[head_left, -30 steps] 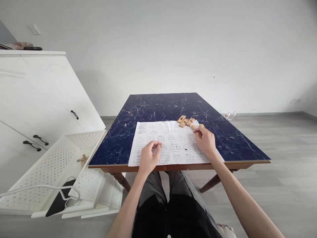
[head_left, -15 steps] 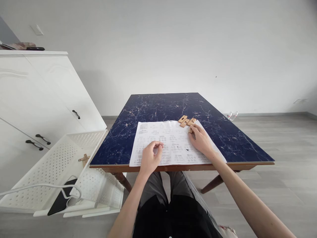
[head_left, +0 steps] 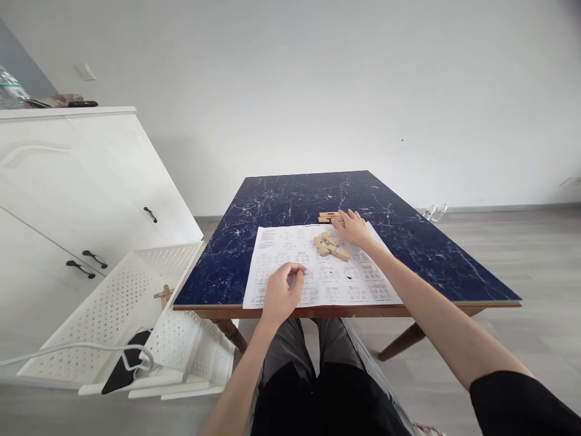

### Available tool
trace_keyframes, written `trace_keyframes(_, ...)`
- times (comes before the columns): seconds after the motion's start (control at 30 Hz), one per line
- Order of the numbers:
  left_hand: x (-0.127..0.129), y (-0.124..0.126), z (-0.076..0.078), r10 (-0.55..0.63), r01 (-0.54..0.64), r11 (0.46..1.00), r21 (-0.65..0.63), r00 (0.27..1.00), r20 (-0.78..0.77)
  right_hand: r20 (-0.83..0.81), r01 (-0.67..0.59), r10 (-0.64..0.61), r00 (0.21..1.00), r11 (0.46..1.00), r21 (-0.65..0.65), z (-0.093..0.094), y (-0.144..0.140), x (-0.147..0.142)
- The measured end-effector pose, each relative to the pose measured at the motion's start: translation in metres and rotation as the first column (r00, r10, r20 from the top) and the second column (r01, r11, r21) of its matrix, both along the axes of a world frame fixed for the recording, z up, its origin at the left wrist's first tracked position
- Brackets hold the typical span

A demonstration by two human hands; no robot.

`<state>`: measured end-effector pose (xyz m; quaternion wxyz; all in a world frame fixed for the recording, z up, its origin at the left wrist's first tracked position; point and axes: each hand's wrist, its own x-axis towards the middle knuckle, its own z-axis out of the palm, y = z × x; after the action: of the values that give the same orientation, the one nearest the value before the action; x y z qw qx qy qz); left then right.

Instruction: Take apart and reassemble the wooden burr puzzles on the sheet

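My right hand [head_left: 351, 228] lies with its fingers stretched out over flat wooden pieces [head_left: 327, 217] at the sheet's far edge, hiding part of them. Nearer to me, several small wooden blocks [head_left: 338, 252] rest in a loose cluster on a white printed sheet [head_left: 276, 247] with rows of small diagrams. Over the sheet's near left part is my left hand [head_left: 282, 292], its fingers loosely curled and a gap between thumb and forefinger. Nothing shows in it.
The sheet lies at the near edge of a dark blue marbled table [head_left: 290, 197]. On the left, a white perforated bin [head_left: 104, 315] holds a wooden piece [head_left: 164, 294]. White cabinets [head_left: 91, 181] stand behind it. Clear plastic bottles [head_left: 436, 212] are on the floor at right.
My right hand has moved away from me and slightly left, onto the flat pieces. Small blocks now show on the sheet where it was. My left hand keeps its pose.
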<state>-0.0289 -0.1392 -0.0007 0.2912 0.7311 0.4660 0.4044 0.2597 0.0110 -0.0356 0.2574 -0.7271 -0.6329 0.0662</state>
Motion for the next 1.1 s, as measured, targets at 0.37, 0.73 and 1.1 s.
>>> trace_keyframes(0.37,0.000,-0.001,0.000,-0.001,0.001,1.000,-0.006,1.000,-0.010,0.111,-0.057,0.070,0.991,0.992,-0.112,-0.007,0.020,0.004)
trace_keyframes(0.73,0.002,-0.003,-0.001,0.012,-0.012,1.000,0.011,1.000,-0.022,0.169,-0.226,0.234,0.957,0.972,-0.067,-0.009,0.049,0.004)
trace_keyframes(1.1,0.002,-0.002,-0.002,0.012,-0.011,0.999,0.031,1.000,-0.028,0.104,-0.340,0.329,0.938,0.935,0.104,-0.017,0.042,0.010)
